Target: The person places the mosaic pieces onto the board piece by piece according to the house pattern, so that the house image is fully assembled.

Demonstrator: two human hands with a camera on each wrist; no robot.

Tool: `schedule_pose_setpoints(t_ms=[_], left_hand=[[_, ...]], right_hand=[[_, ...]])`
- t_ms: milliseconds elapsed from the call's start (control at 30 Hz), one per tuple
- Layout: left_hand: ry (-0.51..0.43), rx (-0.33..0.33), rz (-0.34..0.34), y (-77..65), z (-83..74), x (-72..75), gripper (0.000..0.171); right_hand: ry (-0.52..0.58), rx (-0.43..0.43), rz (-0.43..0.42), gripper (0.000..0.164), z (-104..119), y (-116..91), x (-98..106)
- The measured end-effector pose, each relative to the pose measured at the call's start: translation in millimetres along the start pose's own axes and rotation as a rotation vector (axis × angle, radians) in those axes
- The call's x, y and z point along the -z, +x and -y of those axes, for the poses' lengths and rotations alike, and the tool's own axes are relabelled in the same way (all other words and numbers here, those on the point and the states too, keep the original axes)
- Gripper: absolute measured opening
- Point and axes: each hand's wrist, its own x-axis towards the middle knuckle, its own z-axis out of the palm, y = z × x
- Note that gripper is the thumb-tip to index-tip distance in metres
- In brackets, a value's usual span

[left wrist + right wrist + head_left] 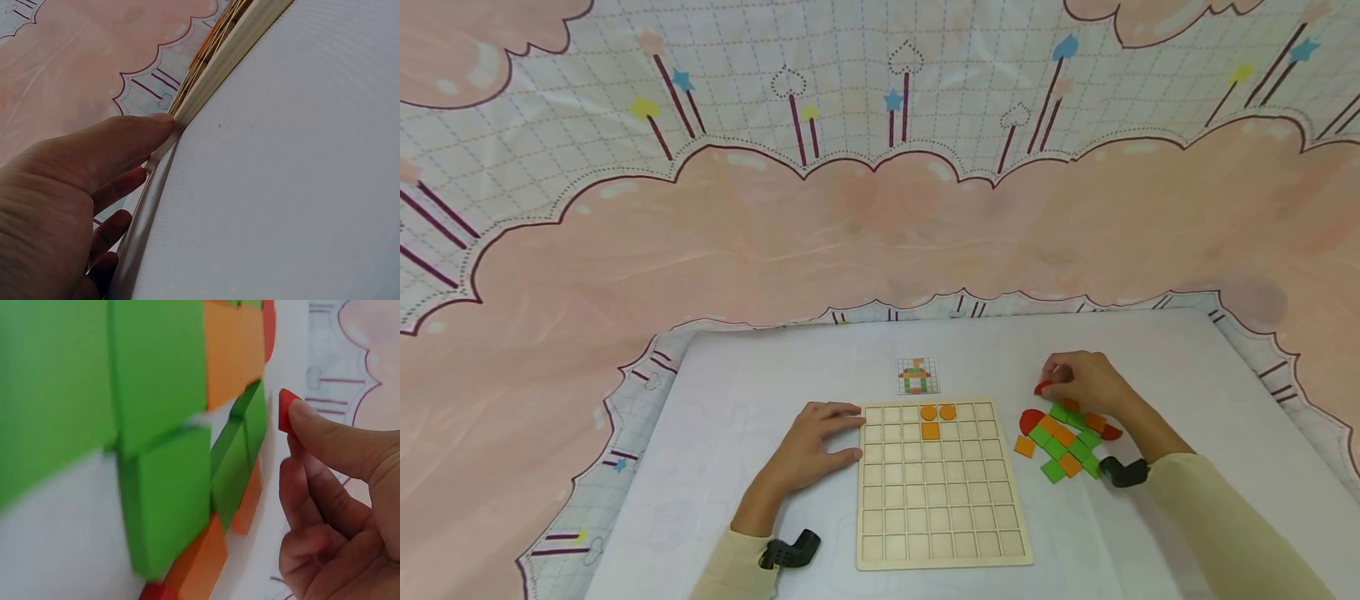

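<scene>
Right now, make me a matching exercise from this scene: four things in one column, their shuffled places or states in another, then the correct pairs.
Things
1. Bare left hand
2. Bare right hand
3. Small printed picture card
4. Two round orange tiles

Places or states
A. Lies beyond the far edge of the pale wooden grid board
B. In the board's far row of cells
C. At the board's left edge
D. Pinches a small red piece

Pairs: 1-C, 2-D, 3-A, 4-B

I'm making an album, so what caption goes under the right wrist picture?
The right hand pinches a small red piece near green tiles and orange tiles on a white surface.
</scene>
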Motion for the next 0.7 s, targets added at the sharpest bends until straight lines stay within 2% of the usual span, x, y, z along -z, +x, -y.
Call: schedule_pose_setpoints(t_ms=[300, 500, 700], left_hand=[[0.006, 0.005, 0.002, 0.1, 2.0, -1.1, 0.046], [0.013, 0.01, 0.008, 0.5, 2.0, -1.2, 0.046], [0.012, 0.019, 0.014, 0.6, 0.5, -0.6, 0.046]], right_hand=[[0.086, 0.11, -0.02, 0.013, 22, 1, -9], [0.237, 0.101, 0.031, 0.012, 39, 2, -20], [0.312, 0.115, 0.063, 0.01, 56, 4, -31]])
